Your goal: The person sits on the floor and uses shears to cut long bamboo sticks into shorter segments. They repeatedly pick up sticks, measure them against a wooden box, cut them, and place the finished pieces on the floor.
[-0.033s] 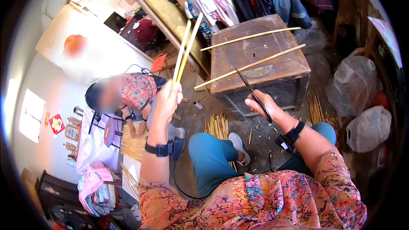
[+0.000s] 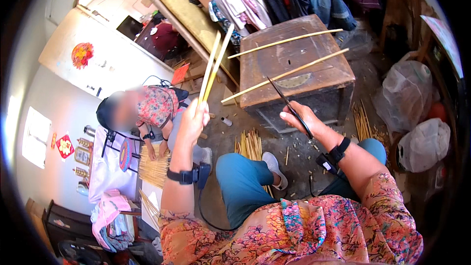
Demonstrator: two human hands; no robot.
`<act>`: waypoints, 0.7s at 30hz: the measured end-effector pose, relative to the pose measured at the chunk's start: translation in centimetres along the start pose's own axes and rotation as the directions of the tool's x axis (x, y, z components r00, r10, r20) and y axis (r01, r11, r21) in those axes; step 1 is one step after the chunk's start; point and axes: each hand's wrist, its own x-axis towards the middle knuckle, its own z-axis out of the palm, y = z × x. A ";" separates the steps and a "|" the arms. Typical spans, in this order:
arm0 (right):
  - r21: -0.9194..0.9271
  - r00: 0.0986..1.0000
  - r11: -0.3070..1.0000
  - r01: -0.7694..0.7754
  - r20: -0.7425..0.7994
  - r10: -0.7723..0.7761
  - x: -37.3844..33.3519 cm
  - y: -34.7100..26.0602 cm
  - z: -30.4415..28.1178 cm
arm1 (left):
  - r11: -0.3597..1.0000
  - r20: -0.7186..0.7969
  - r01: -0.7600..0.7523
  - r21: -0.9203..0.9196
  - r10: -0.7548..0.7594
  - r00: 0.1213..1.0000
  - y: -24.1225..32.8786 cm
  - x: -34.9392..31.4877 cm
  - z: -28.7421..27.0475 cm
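My left hand (image 2: 192,121) is closed round the lower ends of two pale yellow sticks (image 2: 216,64), which look like split bamboo or reed and spread slightly apart toward the top. In my right hand (image 2: 305,118) is a slim dark bladed tool (image 2: 278,90); whether it is a knife or closed scissors I cannot tell. Its tip appears over the front edge of a worn brown wooden chest (image 2: 260,64). Across the chest's top lie a far stick (image 2: 289,42) and a near stick (image 2: 306,65), both jutting past its left edge.
Bundles of cut sticks stand on the floor beside my shoe (image 2: 250,145) and at right (image 2: 362,122), among scattered offcuts. Plastic bags (image 2: 423,147) crowd the right. A co-worker (image 2: 156,105) bends over a mat of laid sticks (image 2: 153,169) at left. Clothes (image 2: 289,0) hang behind the chest.
The two sticks in my left hand sit slightly lower in view. The whole scene has shifted a little to the left. Both hands keep their hold.
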 end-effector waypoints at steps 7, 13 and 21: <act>-0.159 1.000 0.987 0.001 0.006 0.000 -0.3 -1.3 -1.5 | 0.968 0.111 0.197 -0.154 -0.181 0.977 -7.5 -5.2 3.5; -0.281 0.983 0.959 0.044 0.184 0.009 -0.6 -1.3 -1.0 | 0.982 0.074 0.170 -0.087 -0.164 0.984 -11.9 -6.8 6.8; -0.456 0.962 0.888 -0.054 0.213 0.168 -0.1 -0.6 -1.3 | 0.994 0.038 0.109 0.014 -0.109 0.993 -12.2 -7.4 9.0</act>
